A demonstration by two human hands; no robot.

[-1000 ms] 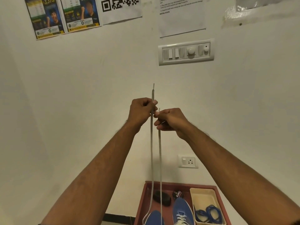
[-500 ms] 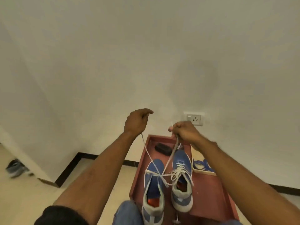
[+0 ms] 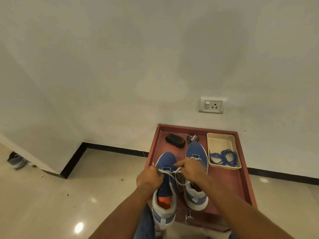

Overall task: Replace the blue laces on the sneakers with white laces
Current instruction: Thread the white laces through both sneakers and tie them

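Both hands pinch a white lace (image 3: 174, 175) over the left sneaker (image 3: 164, 183): left hand (image 3: 149, 176) and right hand (image 3: 191, 171) each hold an end, likely for threading the eyelets beneath the fingertips.

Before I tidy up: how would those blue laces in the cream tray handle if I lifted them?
The blue laces lie in loose tangled loops, so they are probably floppy and would dangle. They look thin, likely very light. One strand drapes over the cream tray rim, so it may snag.

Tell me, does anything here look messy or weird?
A little. Small dark crumbs dot the shiny floor left of the red tray. The blue laces lie in a tangled heap in the cream bin. Nothing looks broken or spilled.
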